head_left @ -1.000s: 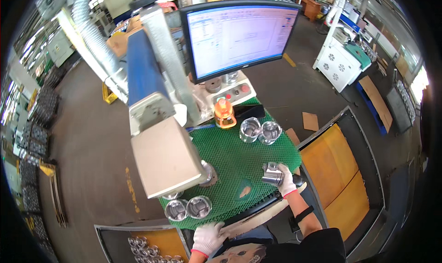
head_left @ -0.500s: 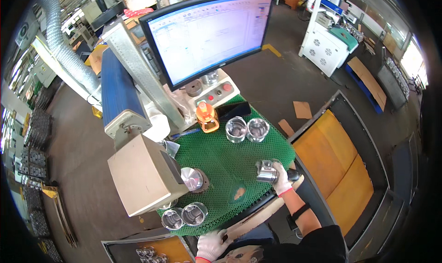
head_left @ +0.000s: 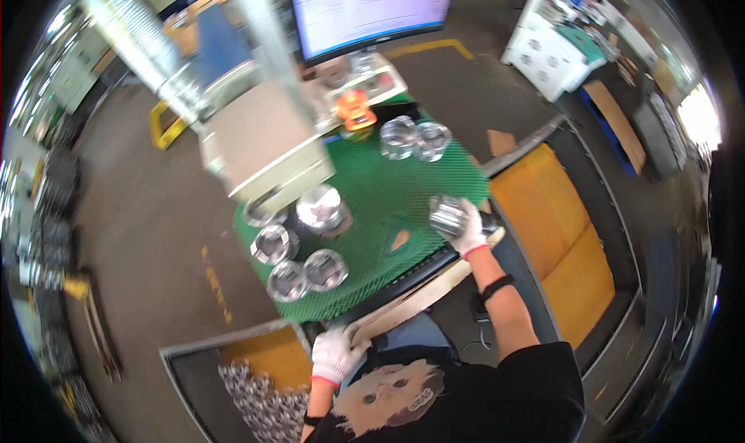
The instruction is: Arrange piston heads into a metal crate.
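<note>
The two gloved hands are well apart. The right hand [head_left: 469, 230] is clamped on a shiny metal cylinder [head_left: 447, 216], which lies tipped on its side against the palm, to the left of the fingers and above the green mat [head_left: 380, 183]. The left hand [head_left: 337, 356] is lower and farther left, near the mat's front corner; whether its curled fingers grip anything, I cannot tell. The held cylinder is well ahead and to the right of that hand.

Just ahead of the left hand, two similar cylinders [head_left: 324, 269] stand side by side; beyond them, another upright one [head_left: 319, 206] stands near the beige machine head [head_left: 268, 144]. Ahead of the right hand and slightly left, two more cylinders [head_left: 398, 137] stand touching or nearly so. A bin of metal parts [head_left: 268, 404] lies left of the left hand; an orange-floored bin [head_left: 543, 202] lies right of the right hand.
</note>
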`<action>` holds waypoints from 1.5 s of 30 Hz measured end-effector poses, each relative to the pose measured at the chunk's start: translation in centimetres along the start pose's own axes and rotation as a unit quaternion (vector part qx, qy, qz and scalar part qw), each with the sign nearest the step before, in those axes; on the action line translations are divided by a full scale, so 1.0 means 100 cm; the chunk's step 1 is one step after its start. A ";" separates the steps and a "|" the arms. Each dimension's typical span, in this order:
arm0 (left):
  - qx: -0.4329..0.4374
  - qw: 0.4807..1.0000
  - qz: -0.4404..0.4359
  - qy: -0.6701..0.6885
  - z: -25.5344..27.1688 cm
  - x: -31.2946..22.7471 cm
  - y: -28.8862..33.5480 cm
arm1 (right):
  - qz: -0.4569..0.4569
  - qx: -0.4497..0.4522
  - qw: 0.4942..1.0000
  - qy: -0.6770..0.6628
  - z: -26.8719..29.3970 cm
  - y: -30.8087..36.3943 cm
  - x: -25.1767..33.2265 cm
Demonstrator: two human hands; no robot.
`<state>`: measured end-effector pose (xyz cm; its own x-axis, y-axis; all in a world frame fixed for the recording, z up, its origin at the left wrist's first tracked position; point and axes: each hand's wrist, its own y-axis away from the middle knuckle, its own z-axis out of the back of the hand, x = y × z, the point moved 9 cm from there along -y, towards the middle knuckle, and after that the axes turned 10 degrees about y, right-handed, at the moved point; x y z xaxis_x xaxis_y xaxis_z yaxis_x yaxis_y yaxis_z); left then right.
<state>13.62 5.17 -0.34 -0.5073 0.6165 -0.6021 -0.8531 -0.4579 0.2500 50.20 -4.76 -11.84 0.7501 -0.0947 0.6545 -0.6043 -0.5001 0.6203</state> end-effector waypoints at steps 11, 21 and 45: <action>-0.126 0.938 0.187 0.262 -0.030 0.066 0.086 | -0.289 0.202 0.933 0.072 -0.102 0.184 -0.165; -0.158 0.300 0.057 0.939 -0.006 0.053 0.064 | 0.424 0.394 0.458 0.675 -0.303 0.328 -0.119; -0.067 0.201 -0.036 0.977 0.040 0.020 0.013 | 0.095 0.335 0.762 0.546 -0.174 0.163 -0.087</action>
<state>10.99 8.31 1.84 0.6322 -0.7434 0.2184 -0.7730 -0.5857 0.2438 29.16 2.83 0.12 -0.2253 0.3695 0.9015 -0.1278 -0.9285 0.3486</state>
